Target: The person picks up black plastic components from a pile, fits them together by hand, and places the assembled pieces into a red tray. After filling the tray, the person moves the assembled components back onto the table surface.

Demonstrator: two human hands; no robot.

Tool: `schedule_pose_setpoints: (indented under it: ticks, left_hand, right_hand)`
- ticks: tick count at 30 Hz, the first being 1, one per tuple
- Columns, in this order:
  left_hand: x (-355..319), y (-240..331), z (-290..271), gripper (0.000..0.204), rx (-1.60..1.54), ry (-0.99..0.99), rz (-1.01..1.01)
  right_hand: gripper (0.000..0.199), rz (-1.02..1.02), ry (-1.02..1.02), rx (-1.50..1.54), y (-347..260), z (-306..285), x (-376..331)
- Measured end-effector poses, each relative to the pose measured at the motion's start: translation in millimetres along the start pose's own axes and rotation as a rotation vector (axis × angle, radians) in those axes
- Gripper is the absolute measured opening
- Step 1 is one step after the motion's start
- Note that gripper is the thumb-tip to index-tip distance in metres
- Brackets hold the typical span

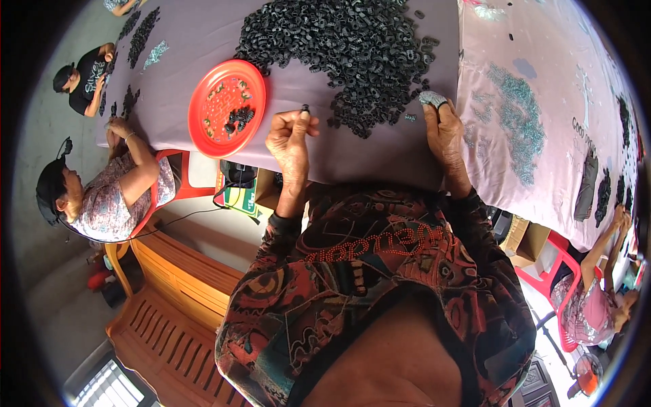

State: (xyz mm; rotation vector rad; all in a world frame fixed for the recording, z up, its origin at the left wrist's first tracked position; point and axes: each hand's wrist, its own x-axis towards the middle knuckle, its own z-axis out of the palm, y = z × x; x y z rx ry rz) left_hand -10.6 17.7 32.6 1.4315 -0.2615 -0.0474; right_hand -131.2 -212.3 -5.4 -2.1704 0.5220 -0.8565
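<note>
My left hand [290, 144] is raised over the lilac cloth, thumb and fingertips pinched on a small black plastic piece [305, 108]. A large heap of similar black plastic pieces [339, 51] spreads just beyond, across the far middle of the table. My right hand [445, 136] is closed at the heap's right edge. Its thumb and fingers grip a pale, glittery clump [431, 99], whose exact kind I cannot make out. A tiny pale teal bit [409, 118] lies on the cloth beside that thumb. Left of my left hand, a red plate [194, 122] holds some black pieces.
Teal glittery bits [519, 129] are scattered over a pink cloth [481, 193] at right. One co-worker [112, 190] sits at the left, another [590, 305] at the right, and others are farther off. A wooden bench [176, 332] stands at lower left; a cardboard box [532, 243] is below the table.
</note>
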Motion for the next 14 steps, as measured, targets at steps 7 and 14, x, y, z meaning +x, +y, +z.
schedule_pose_setpoints:
  ticks: [7, 14]
  left_hand:
    - [13.4, 2.6, -22.2, 0.007, 0.011, 0.103, 0.051]
    - [38.7, 11.9, -42.4, 0.009, 0.072, 0.162, 0.155]
  right_hand:
    - [0.011, 0.0, -0.093, -0.092, -17.8, -10.1, -14.0]
    - [0.014, -0.038, -0.121, -0.212, -0.9, 2.6, -14.2]
